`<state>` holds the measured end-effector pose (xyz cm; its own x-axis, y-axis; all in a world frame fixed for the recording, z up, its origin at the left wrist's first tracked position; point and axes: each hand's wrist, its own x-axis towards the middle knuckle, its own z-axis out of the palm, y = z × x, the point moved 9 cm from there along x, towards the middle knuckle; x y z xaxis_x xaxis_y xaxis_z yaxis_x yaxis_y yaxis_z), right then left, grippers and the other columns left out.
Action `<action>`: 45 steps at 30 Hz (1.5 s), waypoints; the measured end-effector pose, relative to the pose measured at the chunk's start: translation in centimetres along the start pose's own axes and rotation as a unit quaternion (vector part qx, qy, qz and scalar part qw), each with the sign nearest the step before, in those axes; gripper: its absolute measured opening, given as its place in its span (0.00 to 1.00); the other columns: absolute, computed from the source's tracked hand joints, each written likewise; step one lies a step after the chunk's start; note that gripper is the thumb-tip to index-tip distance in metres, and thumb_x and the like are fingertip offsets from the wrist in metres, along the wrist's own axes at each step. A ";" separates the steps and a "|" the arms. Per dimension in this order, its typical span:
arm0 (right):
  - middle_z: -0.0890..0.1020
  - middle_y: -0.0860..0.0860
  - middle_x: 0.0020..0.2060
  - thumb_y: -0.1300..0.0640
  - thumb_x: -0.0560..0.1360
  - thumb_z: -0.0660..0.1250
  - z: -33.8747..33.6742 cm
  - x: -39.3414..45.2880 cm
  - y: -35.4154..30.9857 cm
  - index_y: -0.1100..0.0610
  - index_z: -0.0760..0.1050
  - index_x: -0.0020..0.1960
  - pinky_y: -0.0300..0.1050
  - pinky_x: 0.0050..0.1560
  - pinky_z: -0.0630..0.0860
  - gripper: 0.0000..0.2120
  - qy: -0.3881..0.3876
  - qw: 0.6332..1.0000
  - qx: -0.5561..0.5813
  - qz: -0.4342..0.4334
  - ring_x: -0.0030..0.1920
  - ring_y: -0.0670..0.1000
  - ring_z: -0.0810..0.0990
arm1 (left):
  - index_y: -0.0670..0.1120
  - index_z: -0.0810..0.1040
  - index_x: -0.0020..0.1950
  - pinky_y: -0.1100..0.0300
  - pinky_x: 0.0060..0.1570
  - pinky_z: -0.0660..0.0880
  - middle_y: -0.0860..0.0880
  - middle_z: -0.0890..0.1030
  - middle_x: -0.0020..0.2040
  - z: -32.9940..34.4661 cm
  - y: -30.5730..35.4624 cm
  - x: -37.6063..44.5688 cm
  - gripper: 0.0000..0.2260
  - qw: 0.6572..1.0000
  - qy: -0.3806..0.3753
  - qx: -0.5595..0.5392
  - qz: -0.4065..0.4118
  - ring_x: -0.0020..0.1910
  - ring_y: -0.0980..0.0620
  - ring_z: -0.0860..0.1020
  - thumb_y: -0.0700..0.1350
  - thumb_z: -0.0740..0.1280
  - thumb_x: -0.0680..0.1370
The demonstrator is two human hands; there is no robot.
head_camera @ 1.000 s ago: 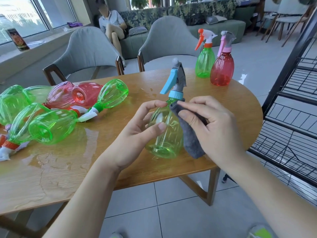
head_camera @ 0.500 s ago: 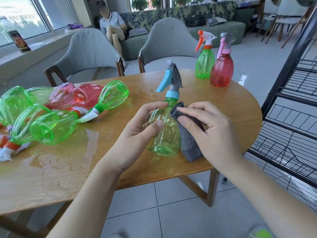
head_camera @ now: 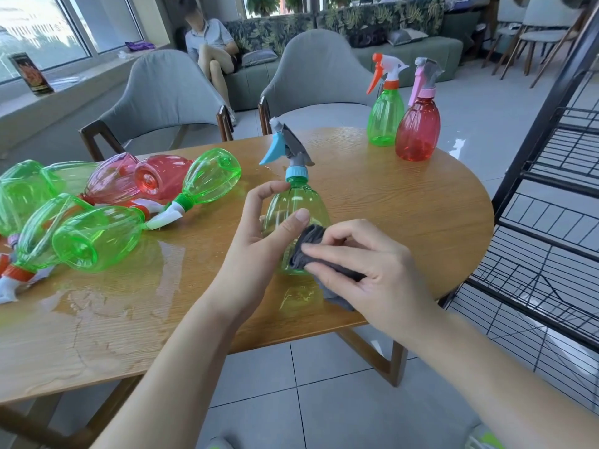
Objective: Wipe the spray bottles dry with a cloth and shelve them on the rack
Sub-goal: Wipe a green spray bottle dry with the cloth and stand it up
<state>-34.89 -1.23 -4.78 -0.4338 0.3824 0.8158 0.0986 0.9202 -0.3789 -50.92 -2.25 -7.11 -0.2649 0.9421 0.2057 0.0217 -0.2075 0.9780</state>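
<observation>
A green spray bottle with a blue trigger point(head_camera: 293, 202) stands upright near the table's front edge. My left hand point(head_camera: 259, 241) grips its body from the left, thumb across the front. My right hand point(head_camera: 363, 270) presses a grey cloth point(head_camera: 308, 247) against the bottle's lower right side. Several wet green and red bottles point(head_camera: 97, 209) lie on their sides in a heap at the left. A green bottle with an orange trigger point(head_camera: 385, 118) and a red bottle with a pink trigger point(head_camera: 418, 128) stand upright at the far right of the table.
The black wire rack point(head_camera: 551, 222) stands just right of the wooden table point(head_camera: 405, 202). A puddle of water point(head_camera: 107, 296) spreads across the front left. Two grey chairs point(head_camera: 168, 92) face the far side. A person sits on a sofa point(head_camera: 210, 47) beyond.
My right hand has slid the cloth down from the bottle's neck to its lower side. The bottle now stands a little farther onto the table.
</observation>
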 end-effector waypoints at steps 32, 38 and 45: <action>0.82 0.47 0.54 0.58 0.81 0.71 -2.1 1.5 2.3 0.57 0.85 0.61 0.35 0.55 0.76 0.11 0.052 0.992 0.015 0.113 0.54 0.43 0.81 | 0.57 0.76 0.71 0.35 0.71 0.72 0.44 0.77 0.72 -0.7 -0.1 -0.5 0.22 0.991 -0.128 0.013 0.024 0.72 0.41 0.75 0.48 0.73 0.78; 0.84 0.54 0.52 0.62 0.79 0.73 -1.6 0.5 1.0 0.61 0.85 0.60 0.33 0.55 0.75 0.11 0.060 0.997 -0.040 0.037 0.52 0.45 0.81 | 0.55 0.75 0.76 0.28 0.74 0.65 0.44 0.77 0.74 -1.1 0.1 -0.6 0.22 0.991 -0.124 0.046 0.038 0.76 0.38 0.73 0.49 0.70 0.81; 0.81 0.52 0.53 0.62 0.80 0.72 -0.9 0.6 1.2 0.60 0.84 0.62 0.32 0.55 0.74 0.12 0.068 0.995 0.005 0.074 0.53 0.44 0.80 | 0.56 0.77 0.74 0.33 0.74 0.68 0.44 0.78 0.72 -1.1 -0.1 -0.4 0.20 0.994 -0.104 0.023 0.024 0.74 0.38 0.74 0.48 0.70 0.82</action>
<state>-34.19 0.18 -4.38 -0.2895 0.5215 0.8027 0.1422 0.8527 -0.5027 -51.90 -2.86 -7.37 -0.0583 0.9664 0.2504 0.0741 -0.2460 0.9664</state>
